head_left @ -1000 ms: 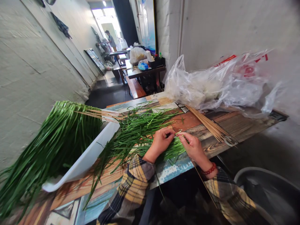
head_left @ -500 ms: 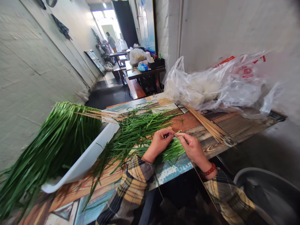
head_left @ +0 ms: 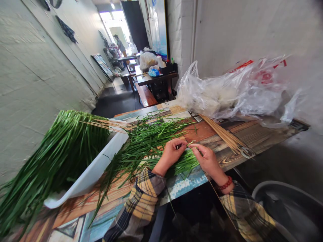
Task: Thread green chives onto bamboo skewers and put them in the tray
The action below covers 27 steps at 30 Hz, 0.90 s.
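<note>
My left hand (head_left: pixel 173 152) and my right hand (head_left: pixel 206 158) meet over the near edge of the table, fingertips almost touching. Between them they pinch the pale end of a chive stalk (head_left: pixel 191 143). Under and behind my hands spreads a loose heap of green chives (head_left: pixel 151 134). To the left, a white tray (head_left: pixel 93 171) carries a thick stack of chives (head_left: pixel 73 137) threaded in rows, their leaves hanging over its side. Thin bamboo skewers (head_left: pixel 106 124) poke out from that stack. Whether a skewer is also in my fingers is not visible.
More bamboo skewers (head_left: pixel 222 134) lie fanned on the wood-patterned table (head_left: pixel 257 134) at right. Behind them sit crumpled clear plastic bags (head_left: pixel 227 94). A grey tub (head_left: pixel 285 205) stands below at right. Far back are another table (head_left: pixel 146 79) and a person (head_left: pixel 120 45).
My hands stay almost in the same place, still pinching the chive stalk. Far back, the person has shifted slightly and leans forward more.
</note>
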Each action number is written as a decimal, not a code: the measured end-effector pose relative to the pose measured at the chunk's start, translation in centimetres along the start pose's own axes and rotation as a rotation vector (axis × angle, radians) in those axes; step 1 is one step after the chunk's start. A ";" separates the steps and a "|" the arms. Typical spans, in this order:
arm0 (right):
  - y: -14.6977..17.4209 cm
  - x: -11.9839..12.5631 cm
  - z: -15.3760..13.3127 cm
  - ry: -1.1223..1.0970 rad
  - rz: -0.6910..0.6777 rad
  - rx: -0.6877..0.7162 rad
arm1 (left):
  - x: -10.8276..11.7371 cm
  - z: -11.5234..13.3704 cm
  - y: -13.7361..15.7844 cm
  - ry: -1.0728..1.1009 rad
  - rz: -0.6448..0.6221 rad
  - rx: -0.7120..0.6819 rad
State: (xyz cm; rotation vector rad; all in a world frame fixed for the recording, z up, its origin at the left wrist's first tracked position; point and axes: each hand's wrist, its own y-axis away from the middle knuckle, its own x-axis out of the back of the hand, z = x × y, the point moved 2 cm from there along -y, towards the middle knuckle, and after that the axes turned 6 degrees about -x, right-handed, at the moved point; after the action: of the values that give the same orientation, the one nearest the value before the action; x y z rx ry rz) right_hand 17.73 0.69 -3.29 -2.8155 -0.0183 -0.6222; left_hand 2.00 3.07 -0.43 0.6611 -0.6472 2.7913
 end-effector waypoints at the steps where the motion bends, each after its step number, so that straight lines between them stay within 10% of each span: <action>1: 0.0 0.0 0.0 0.002 -0.002 -0.001 | 0.0 0.1 0.0 -0.014 -0.002 -0.015; 27: 0.0 -0.2 0.3 -0.037 0.007 -0.020 | -0.1 0.0 0.1 -0.096 -0.031 -0.150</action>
State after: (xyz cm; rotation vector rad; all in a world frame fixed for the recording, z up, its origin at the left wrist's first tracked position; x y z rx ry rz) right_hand 17.71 0.81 -3.64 -2.8452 -0.0088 -0.5717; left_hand 2.09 2.96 -0.50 0.7710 -0.8469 2.6634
